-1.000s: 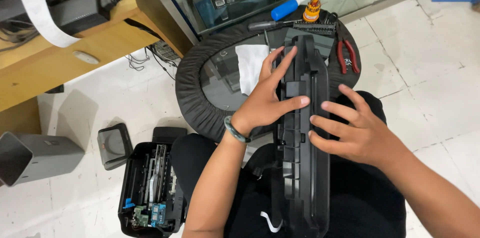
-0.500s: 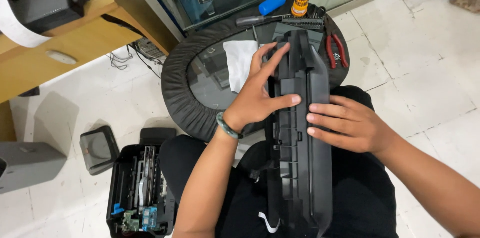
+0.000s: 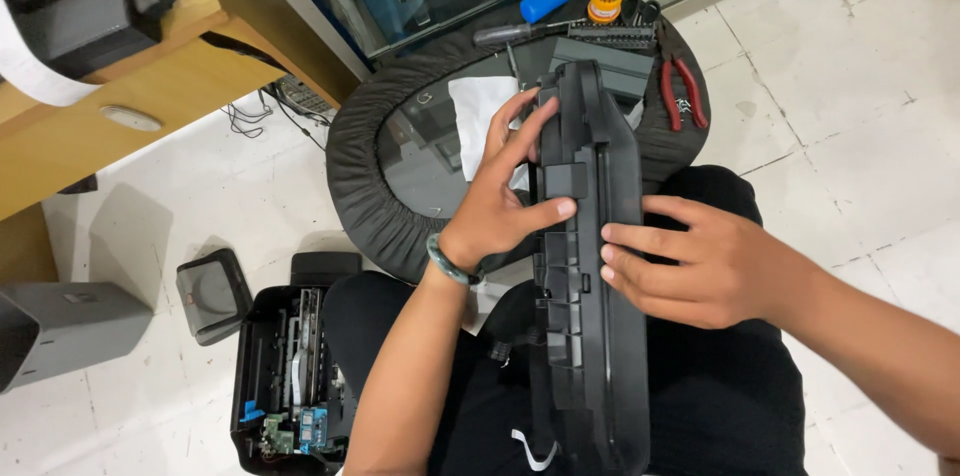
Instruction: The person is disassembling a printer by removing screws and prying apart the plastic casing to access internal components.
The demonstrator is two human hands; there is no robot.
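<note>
Shifted rightward, the right hand (image 3: 700,261) hides the black printer cover's (image 3: 590,336) edge.

Black plastic cover (image 3: 590,286), red-handled pliers (image 3: 682,91), green bracelet (image 3: 447,264), seemingly white cloth (image 3: 478,111)

Bright, even indoor light; soft shadows, sharp focus.
</note>
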